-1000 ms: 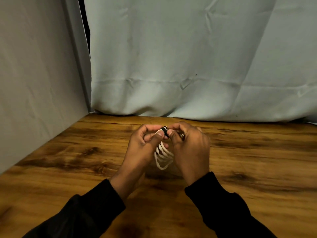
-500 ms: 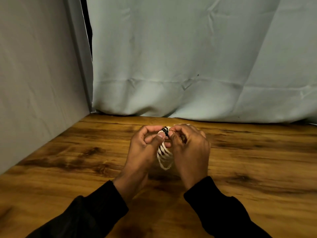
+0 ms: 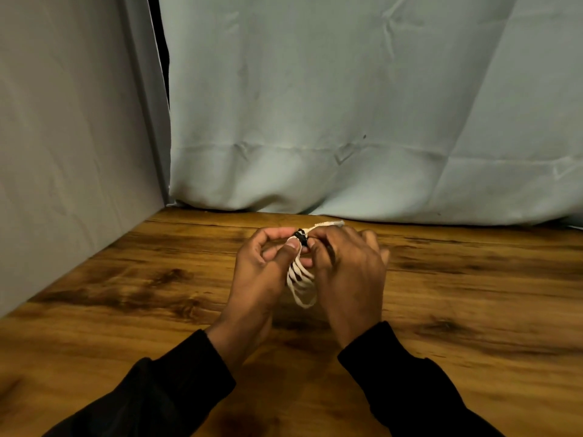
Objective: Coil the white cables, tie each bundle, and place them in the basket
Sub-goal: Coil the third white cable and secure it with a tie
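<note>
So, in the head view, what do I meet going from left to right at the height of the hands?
Grey wall → left hand → white cable → right hand → bare table.

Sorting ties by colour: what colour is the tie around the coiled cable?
Black. The tie wraps the top of the white cable, clearest in the head view.
</note>
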